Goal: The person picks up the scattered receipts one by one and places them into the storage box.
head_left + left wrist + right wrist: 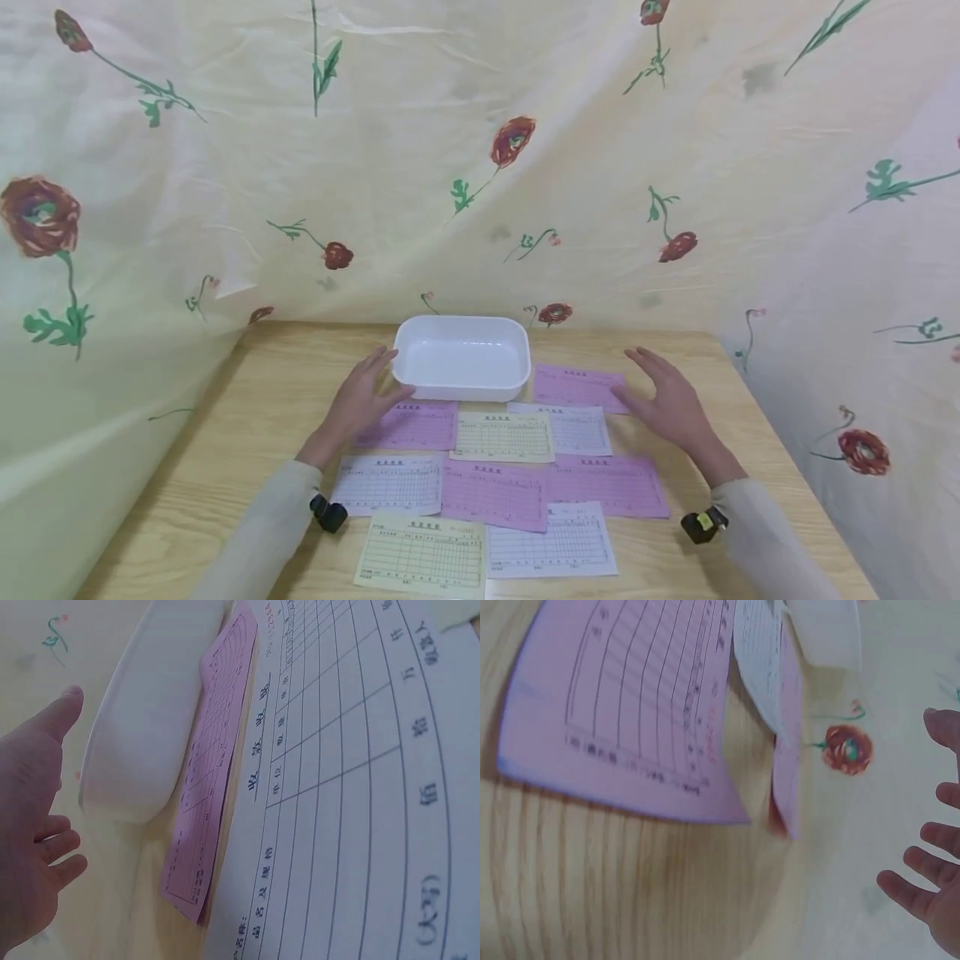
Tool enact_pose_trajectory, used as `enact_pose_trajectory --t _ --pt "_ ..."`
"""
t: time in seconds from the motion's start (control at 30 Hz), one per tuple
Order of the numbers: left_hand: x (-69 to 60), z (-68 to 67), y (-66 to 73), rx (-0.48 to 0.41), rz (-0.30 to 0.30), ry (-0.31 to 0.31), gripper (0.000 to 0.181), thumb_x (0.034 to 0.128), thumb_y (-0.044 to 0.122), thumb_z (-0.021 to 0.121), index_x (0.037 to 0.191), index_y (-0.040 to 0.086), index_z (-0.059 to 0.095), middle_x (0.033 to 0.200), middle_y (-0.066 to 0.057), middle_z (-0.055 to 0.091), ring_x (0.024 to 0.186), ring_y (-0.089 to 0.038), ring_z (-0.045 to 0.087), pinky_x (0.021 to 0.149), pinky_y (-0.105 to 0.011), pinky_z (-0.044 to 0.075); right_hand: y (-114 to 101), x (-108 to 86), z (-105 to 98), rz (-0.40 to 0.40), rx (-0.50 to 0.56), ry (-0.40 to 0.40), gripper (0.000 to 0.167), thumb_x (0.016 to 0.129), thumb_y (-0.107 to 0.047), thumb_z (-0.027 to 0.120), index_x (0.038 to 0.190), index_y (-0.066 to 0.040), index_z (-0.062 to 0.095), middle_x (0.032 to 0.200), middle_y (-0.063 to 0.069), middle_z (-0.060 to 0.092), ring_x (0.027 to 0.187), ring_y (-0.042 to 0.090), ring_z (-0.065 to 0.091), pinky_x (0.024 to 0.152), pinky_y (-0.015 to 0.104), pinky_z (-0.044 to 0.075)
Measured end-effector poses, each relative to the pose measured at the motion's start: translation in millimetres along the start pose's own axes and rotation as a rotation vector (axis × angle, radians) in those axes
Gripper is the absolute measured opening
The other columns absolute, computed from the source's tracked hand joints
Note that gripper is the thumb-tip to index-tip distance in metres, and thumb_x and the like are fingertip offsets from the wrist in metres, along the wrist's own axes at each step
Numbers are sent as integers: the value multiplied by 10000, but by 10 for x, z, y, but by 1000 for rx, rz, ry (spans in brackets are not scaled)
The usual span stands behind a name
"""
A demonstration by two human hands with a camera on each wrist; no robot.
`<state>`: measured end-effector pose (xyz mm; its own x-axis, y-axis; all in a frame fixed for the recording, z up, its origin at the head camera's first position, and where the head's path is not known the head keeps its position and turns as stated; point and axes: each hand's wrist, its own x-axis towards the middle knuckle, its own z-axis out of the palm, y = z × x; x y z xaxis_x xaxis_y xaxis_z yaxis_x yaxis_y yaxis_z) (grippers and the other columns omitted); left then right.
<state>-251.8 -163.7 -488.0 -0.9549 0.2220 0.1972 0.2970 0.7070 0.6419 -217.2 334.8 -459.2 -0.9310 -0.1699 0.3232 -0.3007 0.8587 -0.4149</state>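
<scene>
My left hand (363, 401) hovers by the left end of a white plastic tray (517, 385), fingers apart, holding nothing. Over the far right pink slip (573, 387) is my right hand (667, 402), fingers spread and holding nothing. Printed receipt slips lie spread below the tray: a pink slip (408, 427), a yellow slip (501, 437), a white slip (585, 429), and nearer ones in white (388, 483), pink (495, 497) and pink (611, 486). Closest to me are a yellow slip (422, 554) and a white slip (551, 550). Several overlap at their edges.
The slips and tray rest on a light wooden table (202, 467). Behind it and along both sides hangs a cream cloth with red flowers (420, 167). Small black cameras are strapped at the left wrist (328, 513) and right wrist (703, 525).
</scene>
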Motion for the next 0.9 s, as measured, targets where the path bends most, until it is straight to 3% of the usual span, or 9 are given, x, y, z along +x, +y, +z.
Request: enact_pose_trajectory --t 0.2,0.53,0.9 --pt "37 37 -54 -77 -20 -23 832 912 583 696 1555 128 427 1670 -191 251 1508 -453 267 1206 -672 244 175 58 40 59 90 -43 695 971 -369 709 1501 2 455 1524 301 445 1354 520 450 934 654 543" --pt "66 100 -100 -138 -11 -24 811 910 563 709 1515 77 473 1654 -222 271 1504 -464 271 1214 -648 252 345 187 153 190 179 -136 719 948 -378 744 1512 -34 461 1515 302 461 1250 533 561 946 635 554" --pt "49 88 -87 -160 -48 -34 808 927 534 703 1526 57 447 1659 -199 274 1519 -424 264 1232 -601 247 449 240 247 344 185 -223 735 933 -387 751 1526 -73 451 1550 253 443 1327 486 511 1018 635 502"
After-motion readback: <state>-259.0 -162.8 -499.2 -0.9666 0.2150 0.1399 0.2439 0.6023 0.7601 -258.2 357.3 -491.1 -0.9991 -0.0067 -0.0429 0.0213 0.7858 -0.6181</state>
